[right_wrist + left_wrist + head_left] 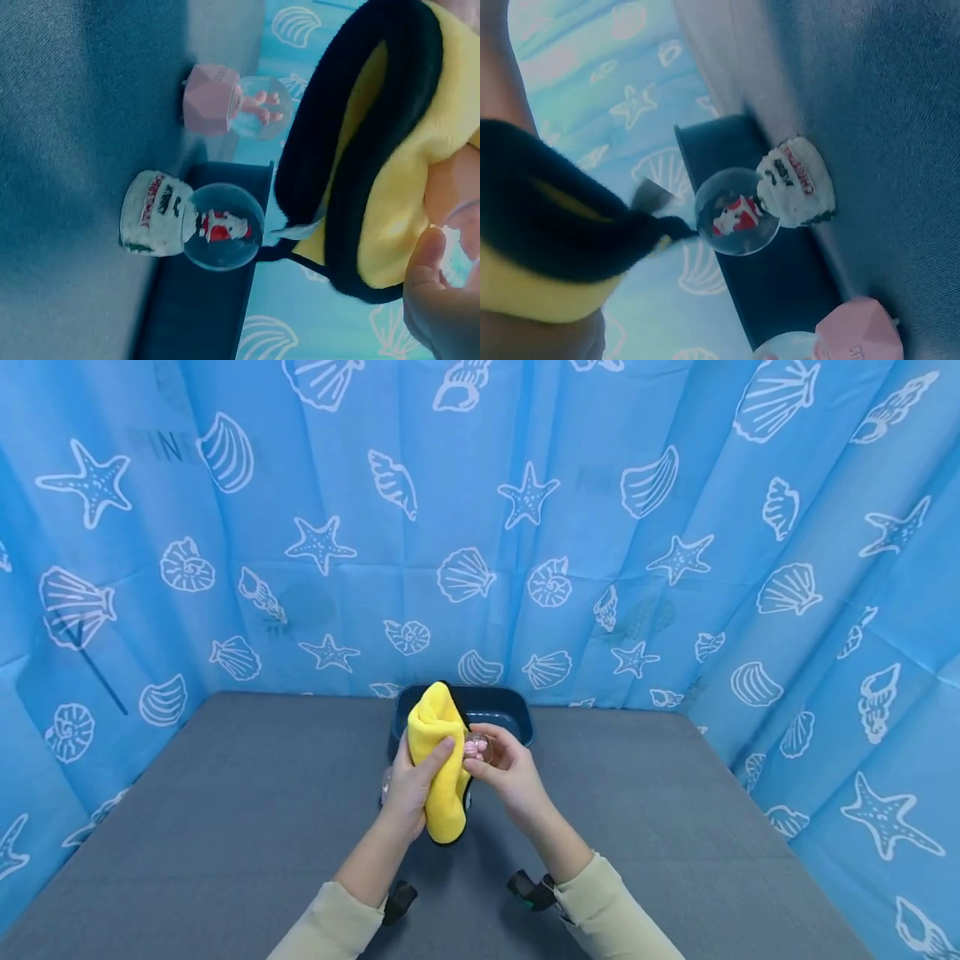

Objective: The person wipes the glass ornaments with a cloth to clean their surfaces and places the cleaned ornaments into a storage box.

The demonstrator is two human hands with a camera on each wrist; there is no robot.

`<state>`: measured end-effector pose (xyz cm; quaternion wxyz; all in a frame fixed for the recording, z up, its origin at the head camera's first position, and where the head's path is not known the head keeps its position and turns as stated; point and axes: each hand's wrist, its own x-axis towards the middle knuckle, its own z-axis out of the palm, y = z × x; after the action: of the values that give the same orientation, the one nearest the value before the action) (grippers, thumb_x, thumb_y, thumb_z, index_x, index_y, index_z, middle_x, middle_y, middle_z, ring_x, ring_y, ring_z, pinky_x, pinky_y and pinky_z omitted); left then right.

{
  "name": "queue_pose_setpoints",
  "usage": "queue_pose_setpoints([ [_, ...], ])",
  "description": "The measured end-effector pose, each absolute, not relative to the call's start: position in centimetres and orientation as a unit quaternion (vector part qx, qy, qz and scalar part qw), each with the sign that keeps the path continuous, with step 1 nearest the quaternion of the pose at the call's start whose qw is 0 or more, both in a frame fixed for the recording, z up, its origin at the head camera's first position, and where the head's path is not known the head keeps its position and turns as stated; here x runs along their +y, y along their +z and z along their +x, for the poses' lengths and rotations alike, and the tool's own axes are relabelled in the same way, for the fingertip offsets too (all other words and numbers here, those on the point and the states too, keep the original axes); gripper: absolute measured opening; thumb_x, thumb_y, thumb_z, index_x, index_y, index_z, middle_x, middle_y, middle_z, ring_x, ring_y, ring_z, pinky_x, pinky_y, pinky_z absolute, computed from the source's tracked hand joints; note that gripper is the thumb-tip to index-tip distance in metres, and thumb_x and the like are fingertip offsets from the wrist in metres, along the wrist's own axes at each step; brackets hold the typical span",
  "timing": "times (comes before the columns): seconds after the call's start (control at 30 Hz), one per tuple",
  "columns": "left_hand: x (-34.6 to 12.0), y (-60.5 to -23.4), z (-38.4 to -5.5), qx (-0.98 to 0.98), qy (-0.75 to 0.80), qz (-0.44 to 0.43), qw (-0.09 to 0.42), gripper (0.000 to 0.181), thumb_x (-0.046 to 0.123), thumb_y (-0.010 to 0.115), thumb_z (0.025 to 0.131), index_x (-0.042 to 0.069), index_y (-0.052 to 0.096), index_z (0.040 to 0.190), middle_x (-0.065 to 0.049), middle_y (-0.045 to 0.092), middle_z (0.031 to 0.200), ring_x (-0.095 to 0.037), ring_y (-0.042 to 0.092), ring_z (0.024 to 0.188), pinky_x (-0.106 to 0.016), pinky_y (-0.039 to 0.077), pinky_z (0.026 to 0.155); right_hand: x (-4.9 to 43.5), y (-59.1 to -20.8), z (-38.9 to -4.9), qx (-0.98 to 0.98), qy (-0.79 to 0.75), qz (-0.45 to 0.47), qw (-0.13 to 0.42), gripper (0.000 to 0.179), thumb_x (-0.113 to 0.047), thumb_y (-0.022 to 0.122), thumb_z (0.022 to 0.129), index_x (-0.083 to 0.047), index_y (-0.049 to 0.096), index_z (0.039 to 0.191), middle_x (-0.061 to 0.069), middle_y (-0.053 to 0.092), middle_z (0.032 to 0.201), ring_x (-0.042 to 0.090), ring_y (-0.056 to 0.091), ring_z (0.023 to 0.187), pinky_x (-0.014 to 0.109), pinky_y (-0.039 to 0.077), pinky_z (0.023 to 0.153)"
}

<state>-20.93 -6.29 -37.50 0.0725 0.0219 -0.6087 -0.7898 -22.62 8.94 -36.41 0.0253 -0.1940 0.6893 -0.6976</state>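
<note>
In the head view my left hand (408, 785) grips a folded yellow cloth (442, 768) with black edging, thumb across its front. Beside the cloth, my right hand (513, 768) holds a small clear globe (477, 748) with pink shapes inside, between thumb and fingers; its base is hidden. Only a shiny bit of it shows by the thumb in the right wrist view. Below the cloth stands a snow globe (225, 226) with a red-and-white figure and white lettered base. To its left is another snow globe (211, 101) with a pink faceted base and pink figure.
A dark blue bin (513, 706) stands at the back of the grey table (262, 827), behind both hands. A blue curtain (600, 568) printed with shells and starfish hangs around the table's back and sides. Black straps (532, 889) hang near both forearms.
</note>
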Motion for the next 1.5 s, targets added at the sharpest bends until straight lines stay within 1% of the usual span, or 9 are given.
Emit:
queue_pose_setpoints([
  [0.13, -6.1, -37.7, -21.0, -0.621, -0.777, 0.040, 0.101, 0.074, 0.027, 0.072, 0.088, 0.018, 0.029, 0.149, -0.011, 0.051, 0.119, -0.026, 0.054, 0.101, -0.038, 0.048, 0.084, 8.8, -36.2, -22.7, 0.702, -0.685, -0.190, 0.043, 0.046, -0.004, 0.061, 0.094, 0.001, 0.046, 0.138, 0.017, 0.055, 0.121, 0.022, 0.056, 0.099, 0.032, 0.050, 0.088],
  [0.23, -6.0, -37.8, -21.1, -0.610, -0.782, 0.026, 0.124, 0.071, 0.023, 0.071, 0.089, 0.016, 0.031, 0.147, -0.011, 0.050, 0.118, -0.026, 0.054, 0.100, -0.037, 0.048, 0.083, 8.7, -35.9, -22.7, 0.713, -0.682, -0.155, 0.050, 0.046, -0.015, 0.057, 0.098, 0.002, 0.044, 0.139, 0.018, 0.054, 0.123, 0.023, 0.056, 0.101, 0.032, 0.051, 0.082],
  [0.33, -6.0, -37.8, -21.2, -0.603, -0.784, 0.004, 0.143, 0.070, 0.019, 0.070, 0.089, 0.014, 0.031, 0.147, -0.012, 0.049, 0.117, -0.026, 0.052, 0.100, -0.036, 0.047, 0.083, 8.6, -35.6, -22.8, 0.717, -0.686, -0.110, 0.062, 0.045, -0.027, 0.053, 0.101, 0.003, 0.046, 0.134, 0.016, 0.055, 0.118, 0.020, 0.058, 0.091, 0.029, 0.051, 0.072],
  [0.47, -5.9, -38.0, -21.1, -0.623, -0.768, -0.015, 0.149, 0.074, 0.018, 0.070, 0.089, 0.014, 0.027, 0.150, -0.012, 0.048, 0.119, -0.025, 0.050, 0.101, -0.035, 0.046, 0.084, 8.5, -35.4, -22.9, 0.712, -0.690, -0.090, 0.094, 0.044, -0.032, 0.050, 0.102, 0.005, 0.049, 0.126, 0.011, 0.057, 0.102, 0.015, 0.059, 0.074, 0.024, 0.049, 0.063],
  [0.67, -5.8, -38.1, -21.3, -0.637, -0.755, -0.015, 0.153, 0.057, 0.021, 0.066, 0.092, 0.008, 0.039, 0.140, -0.012, 0.052, 0.113, -0.025, 0.052, 0.097, -0.035, 0.045, 0.083, 8.2, -35.8, -22.9, 0.694, -0.707, -0.097, 0.099, 0.038, -0.027, 0.051, 0.102, 0.007, 0.049, 0.119, 0.007, 0.056, 0.089, 0.014, 0.055, 0.066, 0.023, 0.048, 0.062],
  [0.83, -6.0, -37.8, -21.3, -0.651, -0.744, 0.024, 0.148, 0.051, 0.030, 0.064, 0.094, 0.009, 0.044, 0.135, -0.011, 0.054, 0.112, -0.024, 0.054, 0.096, -0.035, 0.046, 0.081, 8.2, -36.2, -22.9, 0.679, -0.722, -0.098, 0.089, 0.035, -0.021, 0.052, 0.102, 0.008, 0.049, 0.120, 0.007, 0.055, 0.090, 0.015, 0.055, 0.068, 0.022, 0.048, 0.062],
  [1.07, -6.9, -37.5, -21.7, -0.598, -0.788, 0.025, 0.140, 0.050, 0.025, 0.059, 0.097, 0.008, 0.038, 0.139, -0.012, 0.049, 0.118, -0.025, 0.051, 0.103, -0.035, 0.045, 0.088, 8.6, -36.1, -22.7, 0.660, -0.735, -0.124, 0.090, 0.037, -0.012, 0.053, 0.100, 0.008, 0.045, 0.129, 0.009, 0.054, 0.103, 0.016, 0.055, 0.079, 0.022, 0.050, 0.070],
  [1.23, -8.0, -37.4, -21.8, -0.567, -0.817, 0.030, 0.103, 0.052, 0.031, 0.055, 0.099, 0.009, 0.033, 0.141, -0.010, 0.048, 0.120, -0.022, 0.051, 0.105, -0.032, 0.046, 0.089, 9.2, -35.9, -22.6, 0.662, -0.731, -0.152, 0.061, 0.041, -0.001, 0.055, 0.096, 0.006, 0.045, 0.136, 0.012, 0.053, 0.116, 0.019, 0.054, 0.093, 0.026, 0.051, 0.079],
  [1.5, -7.6, -37.2, -21.4, -0.572, -0.820, -0.005, 0.028, 0.058, 0.032, 0.057, 0.098, 0.009, 0.028, 0.143, -0.013, 0.047, 0.122, -0.025, 0.051, 0.107, -0.038, 0.045, 0.092, 9.0, -35.9, -22.7, 0.677, -0.716, -0.170, -0.003, 0.044, 0.009, 0.061, 0.090, 0.005, 0.051, 0.133, 0.017, 0.056, 0.120, 0.019, 0.055, 0.096, 0.026, 0.052, 0.084],
])
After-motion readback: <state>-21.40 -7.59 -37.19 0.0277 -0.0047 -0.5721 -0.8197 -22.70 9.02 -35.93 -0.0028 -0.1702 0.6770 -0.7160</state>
